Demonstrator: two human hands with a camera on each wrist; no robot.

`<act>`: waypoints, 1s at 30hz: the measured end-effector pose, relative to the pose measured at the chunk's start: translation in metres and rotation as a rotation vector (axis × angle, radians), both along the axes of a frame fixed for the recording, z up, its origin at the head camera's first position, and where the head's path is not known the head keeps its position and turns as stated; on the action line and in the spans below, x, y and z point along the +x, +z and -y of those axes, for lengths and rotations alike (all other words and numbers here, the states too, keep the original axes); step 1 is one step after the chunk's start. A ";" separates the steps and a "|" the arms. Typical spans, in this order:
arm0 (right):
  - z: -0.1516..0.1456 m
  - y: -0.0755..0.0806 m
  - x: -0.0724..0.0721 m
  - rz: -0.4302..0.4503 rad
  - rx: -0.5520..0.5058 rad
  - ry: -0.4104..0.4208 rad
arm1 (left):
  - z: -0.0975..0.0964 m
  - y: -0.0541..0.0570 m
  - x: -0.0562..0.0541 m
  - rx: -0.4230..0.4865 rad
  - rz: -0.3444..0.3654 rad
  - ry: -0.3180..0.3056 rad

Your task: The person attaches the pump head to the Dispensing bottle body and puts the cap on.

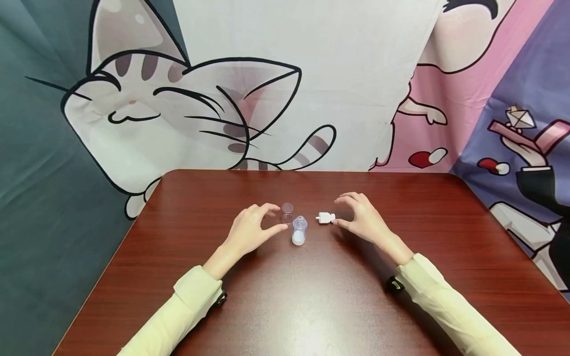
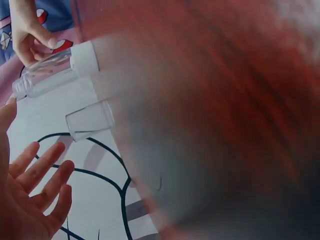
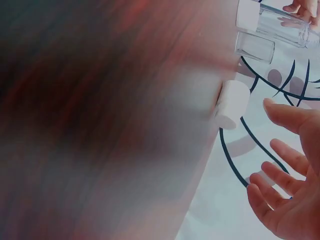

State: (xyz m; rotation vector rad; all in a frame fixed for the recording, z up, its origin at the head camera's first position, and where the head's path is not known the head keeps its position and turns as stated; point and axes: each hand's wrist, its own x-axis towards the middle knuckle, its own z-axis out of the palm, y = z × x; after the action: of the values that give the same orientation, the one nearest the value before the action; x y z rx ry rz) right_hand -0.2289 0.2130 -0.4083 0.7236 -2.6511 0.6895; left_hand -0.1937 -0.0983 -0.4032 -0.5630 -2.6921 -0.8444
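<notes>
A small clear bottle (image 1: 299, 232) with a white base (image 2: 85, 58) stands upright at mid-table, its narrow neck bare. Just behind it, a clear cup-shaped cap (image 2: 90, 120) stands on the tabletop. My left hand (image 1: 250, 226) hovers left of both, thumb tip close beside the bottle, fingers spread and gently bent with nothing held. To the bottle's right lies a white nozzle-like top (image 1: 326, 217) on its side, its thin stem pointing left. Near its right end is my right hand (image 1: 364, 220), fingers parted; the right wrist view shows a gap between the thumb and this top.
The glossy reddish-brown table (image 1: 294, 296) spans the lower view, with its far edge behind the small parts. Beyond hangs a cloth backdrop (image 1: 356, 89) printed with a cartoon cat. Dark wrist-worn devices (image 1: 395, 285) sit under the pale sleeves (image 1: 196, 291).
</notes>
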 end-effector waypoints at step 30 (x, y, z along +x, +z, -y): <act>0.016 -0.003 -0.023 0.260 -0.158 0.063 | -0.030 -0.009 -0.005 0.243 0.215 -0.214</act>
State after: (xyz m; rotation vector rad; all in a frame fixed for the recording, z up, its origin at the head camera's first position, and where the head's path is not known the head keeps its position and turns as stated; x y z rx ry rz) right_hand -0.2520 0.1972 -0.4109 0.7184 -2.7703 1.0633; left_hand -0.1987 -0.0679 -0.4122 -0.7491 -2.6896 -1.3382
